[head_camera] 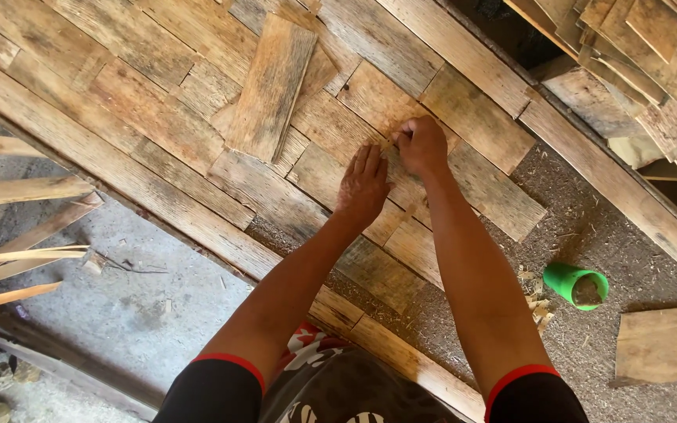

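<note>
A patchwork of flat, weathered wood veneer pieces [370, 102] covers a gritty board [589, 235] over a concrete floor [143, 305]. The left hand [363, 186] lies flat on them, fingers together; the right hand [422, 144] pinches something small (too tiny to identify). A green cup [576, 283] lies nearby.

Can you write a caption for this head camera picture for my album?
Left hand flat on flat brown wooden pieces, right hand pinching at a seam, small green plastic cup nearby.
</note>
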